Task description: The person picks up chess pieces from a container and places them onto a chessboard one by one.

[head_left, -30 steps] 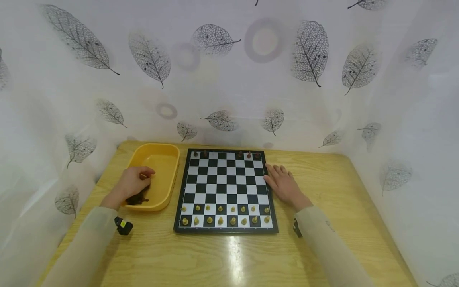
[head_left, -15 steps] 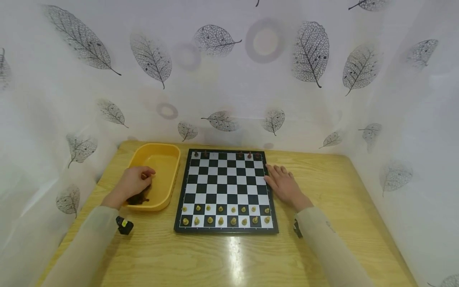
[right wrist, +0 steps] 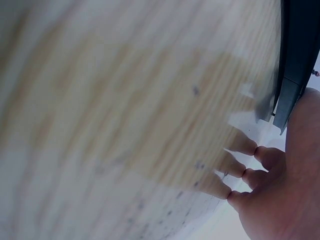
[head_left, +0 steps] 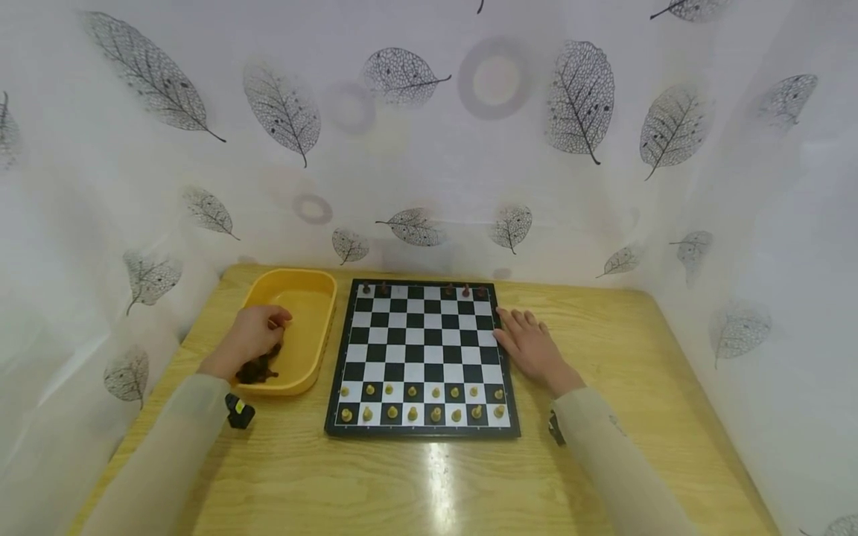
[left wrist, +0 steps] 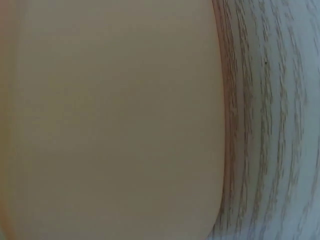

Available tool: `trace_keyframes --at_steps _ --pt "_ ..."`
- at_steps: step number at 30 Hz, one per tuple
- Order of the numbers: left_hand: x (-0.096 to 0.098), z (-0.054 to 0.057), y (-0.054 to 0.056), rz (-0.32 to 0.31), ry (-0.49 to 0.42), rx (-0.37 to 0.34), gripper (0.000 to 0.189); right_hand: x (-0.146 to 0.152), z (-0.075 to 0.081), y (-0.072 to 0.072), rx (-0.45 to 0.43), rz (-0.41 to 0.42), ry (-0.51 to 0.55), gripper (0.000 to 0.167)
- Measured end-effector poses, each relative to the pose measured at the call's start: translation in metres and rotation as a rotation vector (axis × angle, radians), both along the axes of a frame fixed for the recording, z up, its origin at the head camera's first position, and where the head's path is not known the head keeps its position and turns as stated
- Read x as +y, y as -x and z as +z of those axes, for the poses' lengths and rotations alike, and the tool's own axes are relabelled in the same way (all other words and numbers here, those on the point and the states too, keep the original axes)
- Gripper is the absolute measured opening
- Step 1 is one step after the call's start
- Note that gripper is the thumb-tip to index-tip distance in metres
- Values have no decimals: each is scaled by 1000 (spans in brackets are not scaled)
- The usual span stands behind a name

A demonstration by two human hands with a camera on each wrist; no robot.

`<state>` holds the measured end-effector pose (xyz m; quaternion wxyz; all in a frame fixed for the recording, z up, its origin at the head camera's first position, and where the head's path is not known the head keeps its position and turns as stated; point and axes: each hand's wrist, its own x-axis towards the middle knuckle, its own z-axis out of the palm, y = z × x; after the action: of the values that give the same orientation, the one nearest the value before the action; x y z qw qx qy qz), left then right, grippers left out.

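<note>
My left hand [head_left: 249,335] reaches into the yellow tray [head_left: 327,327], its fingers bent toward the thumb. A dark patch shows between them, but whether it is a chess piece or shadow is unclear. Dark reddish chess pieces [head_left: 258,370] lie heaped in the tray's near left corner, partly under this hand. My right hand [head_left: 532,346] rests with fingers extended against the right edge of the chessboard [head_left: 424,432]. The right wrist view shows that hand [right wrist: 270,200] beside the board's black side [right wrist: 297,55]. In the left wrist view the tray's wall [left wrist: 120,120] blocks sight of the left hand.
Yellow chess pieces [head_left: 412,412] stand in two rows on the board's near side. Several reddish pieces [head_left: 466,290] stand along its far row. The board and tray sit on a wooden table [head_left: 375,491], with a leaf-patterned white curtain [head_left: 429,171] behind and at both sides.
My left hand has shifted slightly up and away within the tray, showing more of the dark heap. The right hand and the pieces on the board stay where they were.
</note>
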<state>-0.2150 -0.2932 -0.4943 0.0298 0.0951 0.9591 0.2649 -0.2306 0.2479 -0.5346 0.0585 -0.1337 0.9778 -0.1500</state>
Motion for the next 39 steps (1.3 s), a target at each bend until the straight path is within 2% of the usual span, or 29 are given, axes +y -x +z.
trace_keyframes --at_steps 7,13,19,28,33,39 --pt "2 5 0 43 83 -37 24 0 -1 1 1 5 -8 69" --pt "-1 1 2 58 117 -6 16 0 0 1 5 12 0 67" --pt "-1 3 2 69 86 18 20 0 -1 0 0 14 1 67" --pt "8 18 -3 86 3 167 19 0 -1 2 8 10 -3 68" --pt "17 29 -3 91 -38 171 22 0 -1 1 3 7 -3 68" --pt "27 40 1 82 -61 162 23 0 -1 1 5 6 -5 68"
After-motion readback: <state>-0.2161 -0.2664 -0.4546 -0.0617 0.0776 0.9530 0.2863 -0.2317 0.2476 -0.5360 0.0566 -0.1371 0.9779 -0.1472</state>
